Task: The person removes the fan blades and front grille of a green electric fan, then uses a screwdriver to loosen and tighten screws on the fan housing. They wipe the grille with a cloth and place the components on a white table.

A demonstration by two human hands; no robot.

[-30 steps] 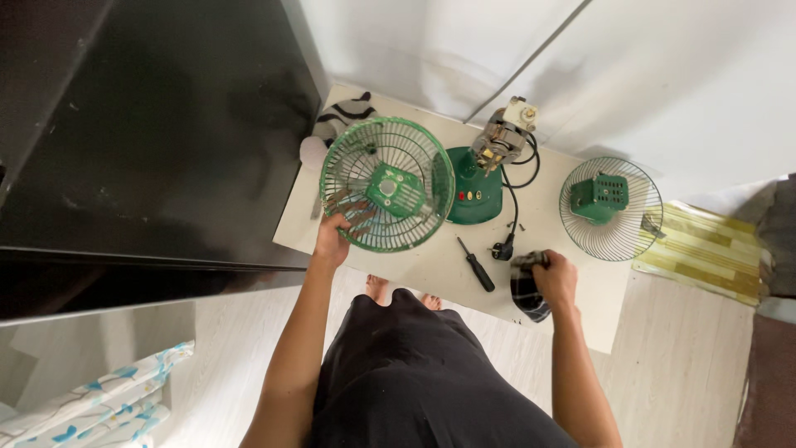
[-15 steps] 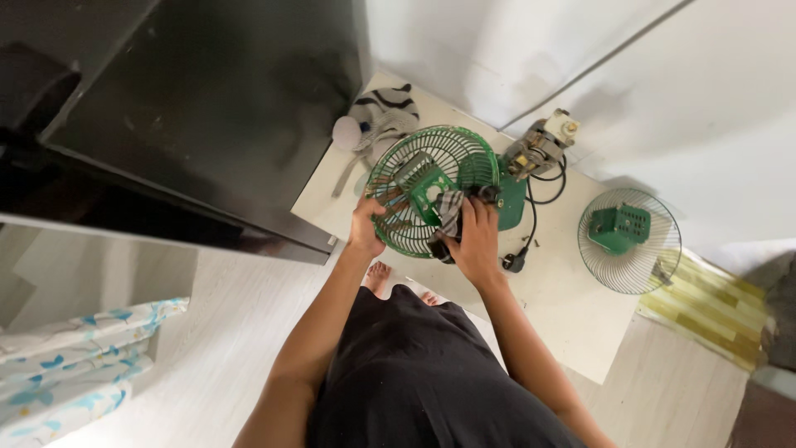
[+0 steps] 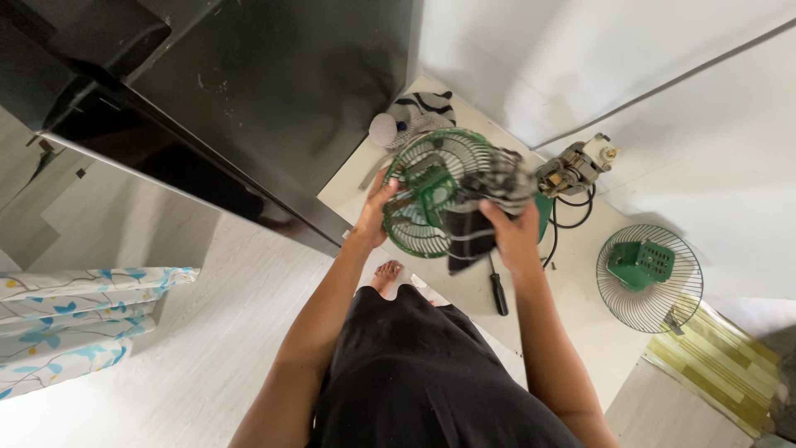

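Fingers of left hand [image 3: 375,217] and right hand [image 3: 512,236] clasp the green fan guard [image 3: 431,195].

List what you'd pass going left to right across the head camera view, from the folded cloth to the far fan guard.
Patterned folded cloth → left hand → green fan guard → right hand → fan motor → second fan guard → striped mat.

The fan guard [image 3: 431,199] is above the table [image 3: 580,332], between both hands. A cloth [image 3: 481,211] lies on the guard. The screwdriver [image 3: 497,290] lies below it, the motor [image 3: 576,170] right, another guard [image 3: 651,278] further right.
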